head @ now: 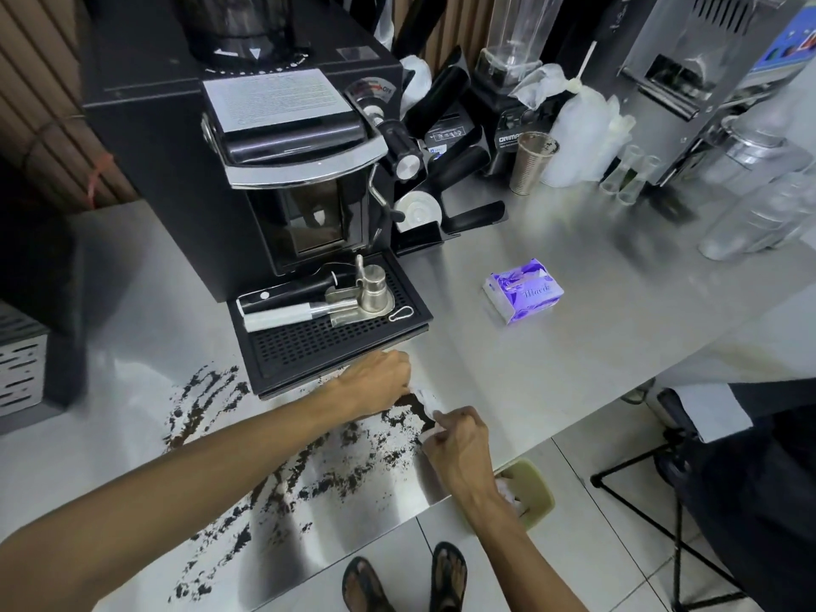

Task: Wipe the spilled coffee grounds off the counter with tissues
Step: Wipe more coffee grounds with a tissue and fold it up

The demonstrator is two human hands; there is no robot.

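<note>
The steel tabletop [574,346] carries a black coffee machine [176,170] at the back left, its drip tray [335,346] jutting toward the near edge. Dark coffee grounds [353,452] lie scattered in streaks left of and in front of the tray, down to the near edge. A crumpled white tissue [426,401] lies among them by the tray's right corner. A purple tissue pack [523,291] sits well apart to the right. A ribbed metal cup [532,163] and a blender [508,103] stand at the back.

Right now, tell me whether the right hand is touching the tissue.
Touching. The head view shows the right hand pinching the near edge of the white tissue, no gap between them, beside the heaped coffee grounds.
</note>
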